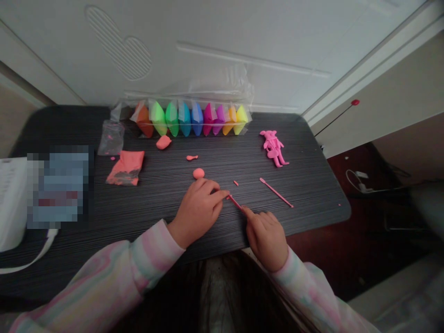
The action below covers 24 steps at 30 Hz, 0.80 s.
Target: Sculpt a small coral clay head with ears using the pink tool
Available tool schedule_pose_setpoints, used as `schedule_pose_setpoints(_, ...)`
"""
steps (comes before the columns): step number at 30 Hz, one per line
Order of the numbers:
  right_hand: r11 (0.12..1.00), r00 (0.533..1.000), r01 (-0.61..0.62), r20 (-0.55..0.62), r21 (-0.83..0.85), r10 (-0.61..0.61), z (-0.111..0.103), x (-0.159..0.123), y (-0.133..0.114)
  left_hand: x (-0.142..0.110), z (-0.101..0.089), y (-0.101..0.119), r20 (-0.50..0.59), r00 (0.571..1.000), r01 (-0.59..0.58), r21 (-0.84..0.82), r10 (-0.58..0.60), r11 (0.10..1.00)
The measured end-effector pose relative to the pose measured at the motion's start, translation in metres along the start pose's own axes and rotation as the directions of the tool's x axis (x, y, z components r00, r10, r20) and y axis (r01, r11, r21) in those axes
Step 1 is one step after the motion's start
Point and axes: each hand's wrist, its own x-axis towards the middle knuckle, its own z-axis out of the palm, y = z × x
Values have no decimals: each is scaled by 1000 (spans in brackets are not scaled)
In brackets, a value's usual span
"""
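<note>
My right hand (266,235) grips a thin pink clay-modelling tool (236,203), with its index finger laid along the shaft. The tool slants up and left to the fingertips of my left hand (199,210). My left fingers are curled together, with the index finger at the tool's tip; a tiny coral bit shows there, but what they pinch is hidden. Just beyond my left knuckles sits a coral clay ball (199,173). A small teardrop-shaped clay piece (192,157) lies farther back, and a tiny clay roll (236,183) is right of my left hand.
A second pink tool (276,192) and a pink clay figure (273,148) lie at right. Along the back stands a row of colourful clay packets (185,119). A coral clay lump (163,142), an opened coral packet (127,167) and a clear bag (111,138) are at left, near a blurred-out object (62,187).
</note>
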Motion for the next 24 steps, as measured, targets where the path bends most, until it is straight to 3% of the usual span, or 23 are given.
schedule_pose_setpoints(20,998,1000,9,7,-61,-9,-6,-1,0,-1,-1,2,29,999,-17,15,16,1000)
schedule_pose_setpoints(24,998,1000,22,4,-52,-22,-5,-1,-1,0,-1,2,-6,1000,16,-14,-16,1000)
